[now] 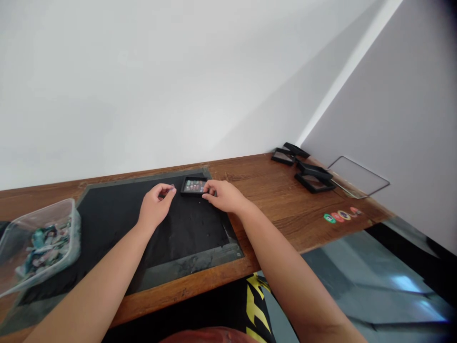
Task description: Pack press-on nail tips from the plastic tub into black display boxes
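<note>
On the black mat [185, 233] lies a small black-framed box [193, 194], with several small coloured pieces showing in rows inside it. My right hand [224, 195] holds the box at its right edge, thumb and fingers pinched there. Just left of the box, my left hand [156, 205] is raised a little over the mat, its thumb and forefinger closed on a small dark purplish piece [173, 186]. A clear plastic tub [75, 233] of mixed greenish, white and pinkish pieces stands at the left.
Several black frames [314, 188] lie at the back right of the wooden table [264, 176]. Nearby are a bent wire frame [371, 172] and several round coloured stickers [343, 215] near the right end. A white wall [143, 85] rises behind the table.
</note>
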{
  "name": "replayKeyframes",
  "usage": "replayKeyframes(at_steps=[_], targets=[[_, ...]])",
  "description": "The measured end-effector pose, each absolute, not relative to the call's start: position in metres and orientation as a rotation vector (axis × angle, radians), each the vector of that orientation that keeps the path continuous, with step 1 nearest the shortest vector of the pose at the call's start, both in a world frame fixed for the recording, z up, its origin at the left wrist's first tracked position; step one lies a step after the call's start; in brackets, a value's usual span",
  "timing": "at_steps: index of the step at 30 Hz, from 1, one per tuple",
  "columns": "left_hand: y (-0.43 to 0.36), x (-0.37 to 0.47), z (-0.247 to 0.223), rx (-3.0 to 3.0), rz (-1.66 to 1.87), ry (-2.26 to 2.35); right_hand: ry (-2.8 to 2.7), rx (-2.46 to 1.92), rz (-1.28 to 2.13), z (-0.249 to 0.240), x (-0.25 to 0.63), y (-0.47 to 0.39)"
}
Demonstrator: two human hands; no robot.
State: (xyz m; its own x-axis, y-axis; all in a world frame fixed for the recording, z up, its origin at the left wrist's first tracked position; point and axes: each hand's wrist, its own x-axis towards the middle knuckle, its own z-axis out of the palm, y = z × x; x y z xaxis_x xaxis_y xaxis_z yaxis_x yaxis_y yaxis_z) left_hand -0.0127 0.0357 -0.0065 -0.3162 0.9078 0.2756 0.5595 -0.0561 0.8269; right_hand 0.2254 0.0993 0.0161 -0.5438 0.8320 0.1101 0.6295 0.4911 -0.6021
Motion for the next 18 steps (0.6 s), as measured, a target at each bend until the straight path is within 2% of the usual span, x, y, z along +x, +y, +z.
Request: replayKeyframes(at_steps=[18], targets=[[0.0357, -0.012, -0.0076, 1.63, 1.265, 1.842, -2.27, -1.261, 0.749, 0.0198, 0.2271, 0.0997]])
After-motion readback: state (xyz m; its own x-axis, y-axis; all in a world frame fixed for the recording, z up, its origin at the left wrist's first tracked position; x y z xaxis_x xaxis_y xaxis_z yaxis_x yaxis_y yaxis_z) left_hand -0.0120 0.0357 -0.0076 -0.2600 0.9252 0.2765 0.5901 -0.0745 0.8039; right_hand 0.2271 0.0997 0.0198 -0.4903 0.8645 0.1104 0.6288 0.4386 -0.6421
